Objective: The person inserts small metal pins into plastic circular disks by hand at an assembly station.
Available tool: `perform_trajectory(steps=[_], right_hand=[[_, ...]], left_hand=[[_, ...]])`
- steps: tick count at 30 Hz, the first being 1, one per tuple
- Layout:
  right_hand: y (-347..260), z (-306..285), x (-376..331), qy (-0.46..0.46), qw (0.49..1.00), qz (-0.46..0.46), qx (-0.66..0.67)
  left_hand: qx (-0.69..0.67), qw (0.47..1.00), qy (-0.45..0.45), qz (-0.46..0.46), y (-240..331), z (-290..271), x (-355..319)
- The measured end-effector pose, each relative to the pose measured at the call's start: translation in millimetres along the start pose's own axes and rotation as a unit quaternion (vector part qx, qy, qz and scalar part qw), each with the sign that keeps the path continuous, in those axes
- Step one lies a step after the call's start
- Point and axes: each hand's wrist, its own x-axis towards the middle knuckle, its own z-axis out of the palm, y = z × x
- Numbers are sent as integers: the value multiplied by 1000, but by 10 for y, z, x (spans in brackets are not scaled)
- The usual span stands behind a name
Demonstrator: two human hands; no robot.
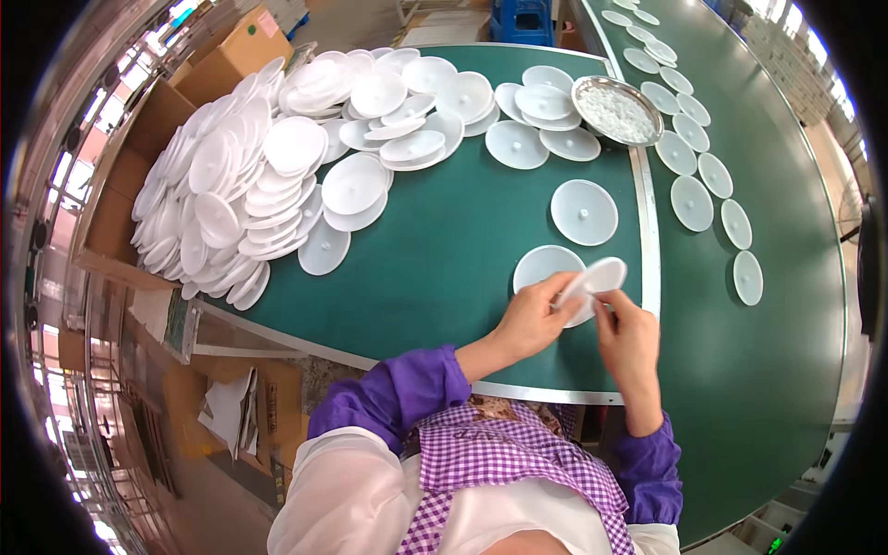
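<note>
My left hand grips a white round plastic disc by its edge, with the disc tilted up over the green table near its front edge. My right hand is closed in a pinch against the face of that disc, close to its middle. Whatever is between its fingertips is too small to make out. Partly beneath the held disc and my left fingers lies another white disc on the table. A third disc, with a small knob at its centre, lies flat just beyond.
A large heap of white discs spills from a cardboard box on the left. At the far right of the table stands a metal bowl of small white pieces. Beyond a metal rail, a green belt carries several discs.
</note>
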Motion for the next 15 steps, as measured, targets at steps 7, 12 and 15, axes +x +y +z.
perform_trajectory(steps=[7,12,15], right_hand=[[969,-681,-79,225,959,109,-134],[1133,-752,-125,226,957,151,-99],[1153,-648,-119,209,965,146,-61]], left_hand=[[-512,760,297,-268,-703,-1306,1131],[-479,781,331,-226,-1019,-1844,1557],[-498,775,330,-208,-1107,-1760,1586]])
